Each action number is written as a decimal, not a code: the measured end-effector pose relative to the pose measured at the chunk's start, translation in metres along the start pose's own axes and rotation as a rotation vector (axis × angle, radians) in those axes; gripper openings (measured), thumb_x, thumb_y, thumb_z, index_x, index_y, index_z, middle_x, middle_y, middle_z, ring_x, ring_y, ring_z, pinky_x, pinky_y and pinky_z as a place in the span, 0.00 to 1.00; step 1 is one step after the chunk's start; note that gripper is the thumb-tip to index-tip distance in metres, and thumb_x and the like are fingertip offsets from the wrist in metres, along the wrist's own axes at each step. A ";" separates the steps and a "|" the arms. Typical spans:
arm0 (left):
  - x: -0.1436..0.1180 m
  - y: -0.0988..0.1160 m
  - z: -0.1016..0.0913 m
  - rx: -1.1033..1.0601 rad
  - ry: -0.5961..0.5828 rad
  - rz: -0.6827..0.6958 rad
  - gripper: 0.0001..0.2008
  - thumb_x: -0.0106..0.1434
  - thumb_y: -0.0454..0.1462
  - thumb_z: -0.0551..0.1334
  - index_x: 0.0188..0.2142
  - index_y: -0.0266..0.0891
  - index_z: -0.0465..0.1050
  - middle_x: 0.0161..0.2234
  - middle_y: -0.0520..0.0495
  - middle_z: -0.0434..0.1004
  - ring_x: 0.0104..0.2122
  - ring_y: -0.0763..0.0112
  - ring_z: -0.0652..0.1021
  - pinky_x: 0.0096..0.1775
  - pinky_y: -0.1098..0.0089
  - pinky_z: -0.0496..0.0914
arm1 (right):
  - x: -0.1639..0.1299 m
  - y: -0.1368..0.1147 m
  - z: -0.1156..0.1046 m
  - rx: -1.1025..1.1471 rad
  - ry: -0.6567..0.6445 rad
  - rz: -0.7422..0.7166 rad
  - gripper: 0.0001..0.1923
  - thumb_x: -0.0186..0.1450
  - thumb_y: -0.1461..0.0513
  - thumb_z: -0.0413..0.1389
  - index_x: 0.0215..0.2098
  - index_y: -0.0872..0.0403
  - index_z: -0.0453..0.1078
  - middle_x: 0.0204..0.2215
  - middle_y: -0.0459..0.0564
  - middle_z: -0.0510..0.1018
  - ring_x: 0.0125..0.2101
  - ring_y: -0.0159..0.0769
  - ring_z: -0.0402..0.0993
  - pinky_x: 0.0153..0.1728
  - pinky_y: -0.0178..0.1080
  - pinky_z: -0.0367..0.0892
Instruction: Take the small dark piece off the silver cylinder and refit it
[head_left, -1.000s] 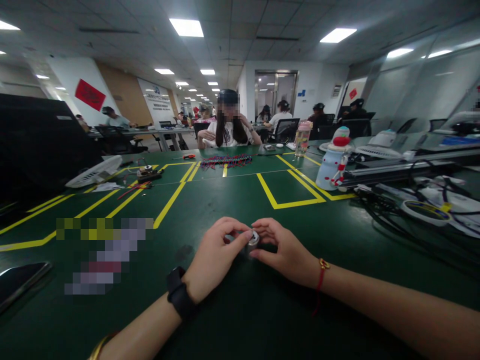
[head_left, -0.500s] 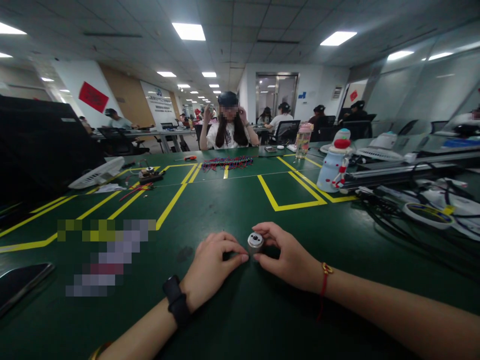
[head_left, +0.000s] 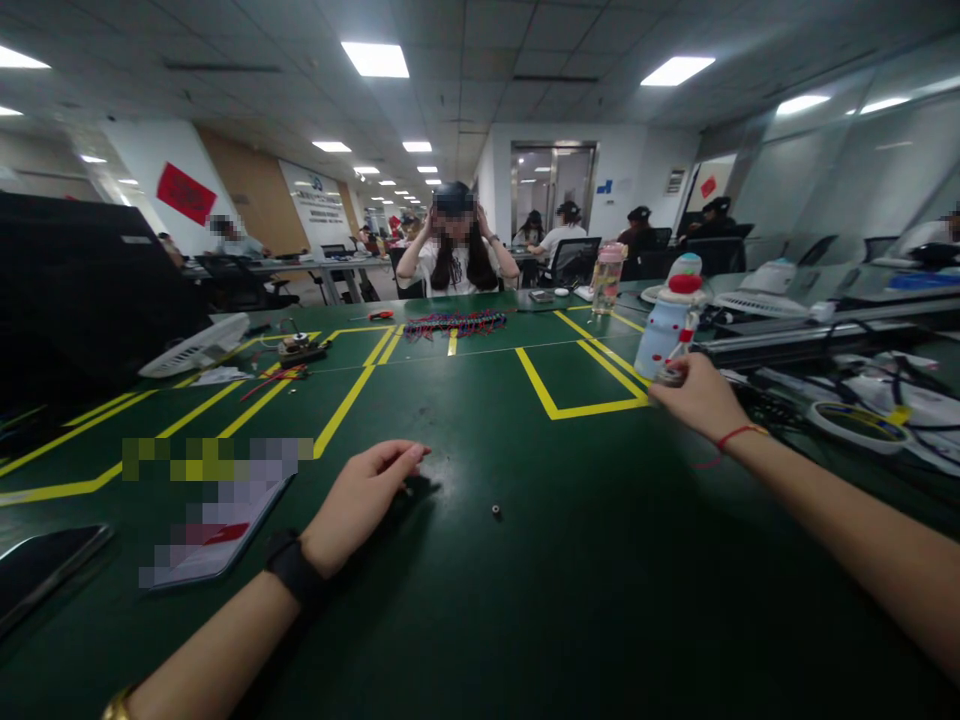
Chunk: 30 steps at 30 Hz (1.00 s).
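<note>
Green matte table (head_left: 480,620) with yellow tape lines (head_left: 341,405) is filling most of the frame. Snowman-shaped bottle (head_left: 666,325), white-blue body with red cap, is standing right of centre, just beside the right hand (head_left: 694,395) and partly crowding it. Tangle of black cables (head_left: 810,420) is lying at the right edge. Pink-lidded clear bottle (head_left: 606,277) is standing further back, upper centre-right. Bundle of red-blue wires (head_left: 454,323) is lying mid-table, upper centre. White fan (head_left: 196,345) is lying tilted at left. Dark phone (head_left: 45,565) is lying flat at lower left. A person (head_left: 456,250) is sitting at the far side, both hands raised to the head.

Right hand is reaching to the right-centre of the frame, fingers pinching a small metal cylinder (head_left: 670,377), silvery, round, mostly hidden by the fingers, held just above the yellow line in front of the snowman bottle. Left hand (head_left: 364,495) is resting on the table at lower centre, fingers loosely curled, fingertips touching a small dark part (head_left: 409,490); too small to tell its shape. A tiny round piece (head_left: 496,511), ring-like, dark with a light centre, is lying alone on the mat between the hands, apart from both.
</note>
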<state>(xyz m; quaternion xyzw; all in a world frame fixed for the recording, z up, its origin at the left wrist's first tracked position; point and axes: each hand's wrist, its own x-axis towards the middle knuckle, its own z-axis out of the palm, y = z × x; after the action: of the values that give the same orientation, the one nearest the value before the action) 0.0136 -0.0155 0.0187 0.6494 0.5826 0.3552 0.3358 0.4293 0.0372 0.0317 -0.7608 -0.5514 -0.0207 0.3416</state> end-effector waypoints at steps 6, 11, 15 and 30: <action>0.002 -0.002 0.001 -0.069 0.031 -0.061 0.19 0.58 0.51 0.56 0.39 0.39 0.73 0.36 0.47 0.76 0.36 0.65 0.74 0.35 0.69 0.65 | 0.032 0.057 -0.015 -0.145 0.041 0.194 0.24 0.50 0.50 0.57 0.39 0.57 0.60 0.38 0.67 0.69 0.37 0.47 0.67 0.33 0.44 0.59; 0.001 -0.003 0.003 -0.049 0.028 -0.065 0.19 0.58 0.51 0.56 0.39 0.40 0.73 0.36 0.47 0.76 0.36 0.65 0.73 0.35 0.69 0.64 | 0.024 0.052 -0.013 -0.197 0.051 0.190 0.25 0.49 0.52 0.58 0.40 0.58 0.61 0.37 0.67 0.69 0.38 0.50 0.67 0.34 0.46 0.61; 0.002 -0.009 0.005 -0.049 0.045 -0.040 0.19 0.57 0.51 0.57 0.39 0.40 0.74 0.35 0.48 0.76 0.36 0.65 0.73 0.35 0.69 0.64 | 0.006 0.016 -0.012 -0.247 0.153 -0.006 0.27 0.52 0.55 0.57 0.46 0.62 0.60 0.47 0.72 0.63 0.49 0.59 0.57 0.45 0.56 0.54; 0.002 -0.009 0.008 0.050 0.048 0.010 0.19 0.59 0.50 0.55 0.38 0.39 0.74 0.33 0.49 0.76 0.34 0.65 0.73 0.36 0.69 0.63 | -0.145 -0.110 0.031 0.163 -0.633 -1.056 0.15 0.65 0.69 0.43 0.41 0.55 0.71 0.39 0.51 0.72 0.41 0.31 0.64 0.42 0.35 0.63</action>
<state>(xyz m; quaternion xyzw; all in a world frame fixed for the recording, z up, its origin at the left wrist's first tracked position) 0.0162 -0.0127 0.0070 0.6517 0.5961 0.3575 0.3036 0.2678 -0.0483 0.0038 -0.3261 -0.9277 0.0818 0.1621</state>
